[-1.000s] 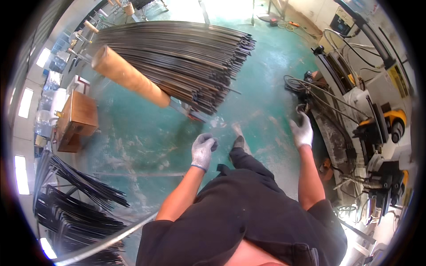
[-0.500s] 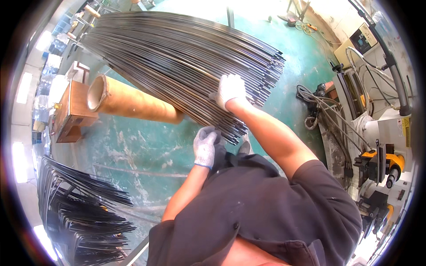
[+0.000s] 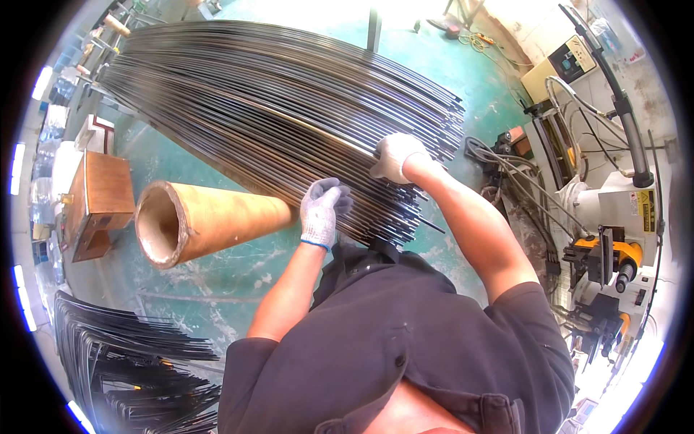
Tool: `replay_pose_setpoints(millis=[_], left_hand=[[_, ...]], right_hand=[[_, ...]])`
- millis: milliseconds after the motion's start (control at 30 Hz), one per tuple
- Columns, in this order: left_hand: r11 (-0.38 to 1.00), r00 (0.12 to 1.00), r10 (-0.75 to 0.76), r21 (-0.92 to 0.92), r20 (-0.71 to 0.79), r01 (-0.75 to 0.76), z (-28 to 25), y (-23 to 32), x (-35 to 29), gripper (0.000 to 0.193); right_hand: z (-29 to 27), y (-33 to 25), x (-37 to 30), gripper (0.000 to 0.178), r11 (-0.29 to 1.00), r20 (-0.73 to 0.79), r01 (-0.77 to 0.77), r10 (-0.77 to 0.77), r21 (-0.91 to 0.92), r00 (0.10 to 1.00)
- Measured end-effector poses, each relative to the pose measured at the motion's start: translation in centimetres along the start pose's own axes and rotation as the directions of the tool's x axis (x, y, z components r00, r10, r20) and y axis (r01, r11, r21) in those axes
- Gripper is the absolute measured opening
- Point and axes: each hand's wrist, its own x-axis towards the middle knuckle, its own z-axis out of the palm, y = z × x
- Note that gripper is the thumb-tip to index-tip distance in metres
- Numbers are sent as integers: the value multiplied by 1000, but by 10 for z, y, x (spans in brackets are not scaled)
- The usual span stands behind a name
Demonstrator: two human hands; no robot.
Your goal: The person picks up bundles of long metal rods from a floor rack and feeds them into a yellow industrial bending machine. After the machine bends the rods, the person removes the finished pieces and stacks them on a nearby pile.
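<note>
While gloved, hands on rods

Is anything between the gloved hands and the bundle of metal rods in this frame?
Nothing visible: the left hand and the right hand both rest directly on the rods, near their cut ends, above the cardboard tube.

Bright daylight floods in from the top of the frame — the floor there blows out to white. Fisheye bending curves every edge; the black rim vignettes, centre sharp.
</note>
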Motion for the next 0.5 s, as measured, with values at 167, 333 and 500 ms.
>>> replay_pose_setpoints(millis=[167, 333, 500], left_hand=[[992, 994, -110, -61, 18, 111, -16, 0, 15, 24], [978, 981, -175, -96, 87, 183, -19, 11, 17, 23], [969, 985, -124, -199, 119, 146, -9, 19, 28, 23]], right_hand=[[-18, 5, 5, 45, 993, 67, -1, -7, 122, 998], [-19, 15, 12, 53, 955, 145, -90, 50, 283, 988], [-13, 5, -5, 53, 957, 108, -149, 125, 249, 986]])
